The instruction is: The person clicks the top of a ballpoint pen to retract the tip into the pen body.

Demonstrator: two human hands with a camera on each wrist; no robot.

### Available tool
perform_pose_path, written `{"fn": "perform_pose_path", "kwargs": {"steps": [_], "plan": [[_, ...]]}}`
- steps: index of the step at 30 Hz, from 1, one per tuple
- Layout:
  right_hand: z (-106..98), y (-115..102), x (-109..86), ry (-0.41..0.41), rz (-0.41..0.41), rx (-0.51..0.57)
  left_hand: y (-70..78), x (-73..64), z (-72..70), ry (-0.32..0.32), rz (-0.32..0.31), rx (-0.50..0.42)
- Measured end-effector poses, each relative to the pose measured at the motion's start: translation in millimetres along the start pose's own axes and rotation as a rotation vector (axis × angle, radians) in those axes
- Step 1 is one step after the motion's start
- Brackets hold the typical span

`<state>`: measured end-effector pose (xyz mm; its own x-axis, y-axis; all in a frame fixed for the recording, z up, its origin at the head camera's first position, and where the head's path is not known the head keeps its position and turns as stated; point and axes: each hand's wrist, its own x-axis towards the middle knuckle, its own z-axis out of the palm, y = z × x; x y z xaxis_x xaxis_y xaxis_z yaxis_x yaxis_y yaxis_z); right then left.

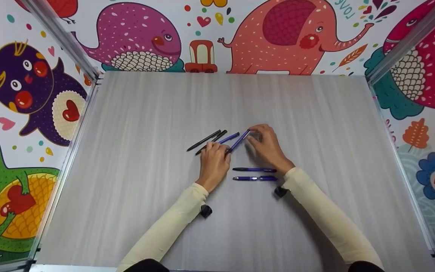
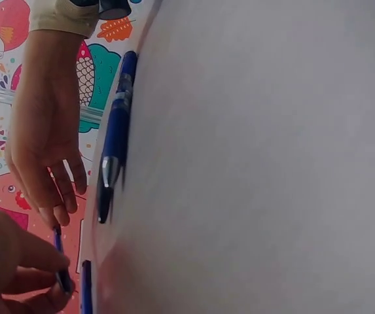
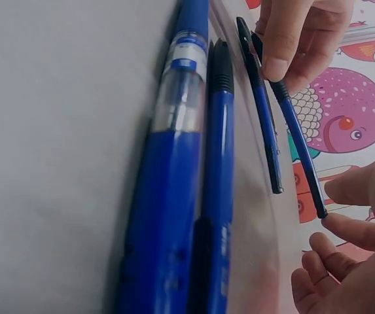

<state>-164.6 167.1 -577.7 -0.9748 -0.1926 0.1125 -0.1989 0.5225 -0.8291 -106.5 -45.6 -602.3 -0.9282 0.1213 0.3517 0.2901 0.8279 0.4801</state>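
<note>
My left hand (image 1: 214, 164) pinches a blue pen (image 1: 239, 141) by its black grip, as the right wrist view shows. At the pen's other end is my right hand (image 1: 269, 147), its fingertip touching the tip while thumb and finger stand apart. Beside the held pen lies another blue pen (image 1: 230, 138), partly behind the left hand. Two black pens (image 1: 203, 140) lie slanted to the left, one partly covered by the left fingers. Below the right hand, a slim blue pen (image 1: 254, 169) and a thicker blue pen with a clear section (image 3: 177, 98) lie side by side.
The pens lie on a grey wood-grain table (image 1: 145, 105). Metal frame bars (image 1: 64, 41) and printed cartoon panels (image 1: 138, 37) enclose the back and sides. A small black device (image 1: 205, 210) is worn at each wrist.
</note>
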Motion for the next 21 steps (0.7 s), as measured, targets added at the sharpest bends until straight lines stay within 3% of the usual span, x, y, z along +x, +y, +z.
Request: {"fn": "perform_pose_path", "kwargs": {"steps": [6,14,21], "plan": [[-11,0,-5.6,0.052,-0.056,0.035,16.9,7.7,-12.1,-0.043,-0.008,-0.026],[-26,-11,-7.7,0.143,-0.126,0.107,26.5,15.5,-10.5,-0.061,0.028,-0.154],[-33,-21,-4.8,0.228,-0.191,0.14,36.1,22.7,-10.3,-0.093,0.018,-0.267]]}}
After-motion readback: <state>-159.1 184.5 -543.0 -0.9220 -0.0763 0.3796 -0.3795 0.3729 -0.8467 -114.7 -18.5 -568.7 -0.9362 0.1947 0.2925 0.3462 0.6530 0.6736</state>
